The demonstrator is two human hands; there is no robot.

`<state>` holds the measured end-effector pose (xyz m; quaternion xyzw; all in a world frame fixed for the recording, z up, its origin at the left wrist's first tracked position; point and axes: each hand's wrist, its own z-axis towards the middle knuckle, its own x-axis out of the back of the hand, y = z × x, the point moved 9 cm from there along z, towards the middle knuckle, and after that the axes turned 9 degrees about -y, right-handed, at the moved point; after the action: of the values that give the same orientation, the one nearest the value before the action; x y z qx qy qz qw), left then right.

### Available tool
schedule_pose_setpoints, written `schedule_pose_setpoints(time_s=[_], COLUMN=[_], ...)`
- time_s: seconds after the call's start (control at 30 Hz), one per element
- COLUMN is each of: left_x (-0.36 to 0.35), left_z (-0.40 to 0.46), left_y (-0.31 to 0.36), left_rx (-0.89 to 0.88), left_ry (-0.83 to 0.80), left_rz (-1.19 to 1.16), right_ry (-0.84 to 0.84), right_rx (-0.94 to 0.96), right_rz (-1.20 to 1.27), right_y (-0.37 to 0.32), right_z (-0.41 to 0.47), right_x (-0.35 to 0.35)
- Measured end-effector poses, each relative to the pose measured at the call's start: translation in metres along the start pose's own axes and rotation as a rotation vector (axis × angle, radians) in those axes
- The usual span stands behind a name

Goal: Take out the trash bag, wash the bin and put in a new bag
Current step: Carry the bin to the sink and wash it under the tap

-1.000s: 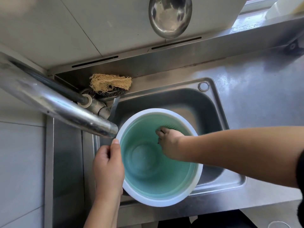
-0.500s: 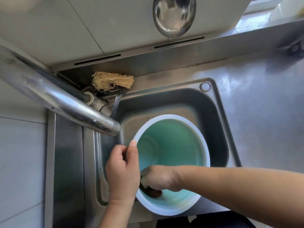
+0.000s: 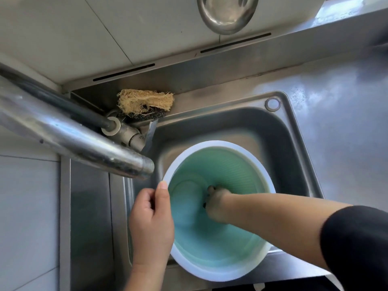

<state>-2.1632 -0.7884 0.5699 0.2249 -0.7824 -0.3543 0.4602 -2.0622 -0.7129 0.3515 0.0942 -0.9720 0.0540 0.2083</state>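
Since half a second ago the right hand [image 3: 217, 203] moves from the near wall of the bin [image 3: 241, 164] up toward its middle, deep inside; the bin rim shifts slightly within the sink [image 3: 289, 148]

Bin: green inside, white rim, no bag in it. It stands tilted in the sink basin, mouth toward the camera, near edge over the sink's front lip. No running water visible from the tap [image 3: 84, 141], whose spout ends just beside the rim's upper left

Right grip: fingers curled, a small dark item showing between them, probably a scrubber; too blurred to identify. The hand presses against the inner wall. Left hand [image 3: 151, 219]: grip clamped on the rim at the left, thumb up on the rim's edge, fingers curled outside

Surroundings: a fibrous loofah [image 3: 146, 100] lies on a dark scouring pad [image 3: 144, 115] behind the tap. A steel bowl [image 3: 227, 11] hangs on the wall above. Steel tabletop [image 3: 346, 122] to the right, wet sheen

Progress, as judged: old bag out, step one done. Washing under way, interior scrub. Left: rinse, drain or dry, fit the new bag; no new bag in view
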Motion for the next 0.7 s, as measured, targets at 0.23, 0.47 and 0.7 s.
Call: schedule_pose_setpoints(time_s=[0.23,0.47,0.7], left_x=[0.017,0.015,0.028], left_z=[0.002,0.000,0.000], left_y=[-0.027,-0.029,-0.040], left_rx=[0.075,0.065,0.041], left_ry=[0.048,0.045,0.130], left_rz=[0.001,-0.007,-0.035], right_ry=[0.164,0.657,0.442], right_rx=[-0.173,0.168,-0.098], right_rz=[0.098,0.332,0.403], right_y=[0.010,0.005,0.008], right_z=[0.021,0.007,0.051], right_x=[0.033,0.090,0.046])
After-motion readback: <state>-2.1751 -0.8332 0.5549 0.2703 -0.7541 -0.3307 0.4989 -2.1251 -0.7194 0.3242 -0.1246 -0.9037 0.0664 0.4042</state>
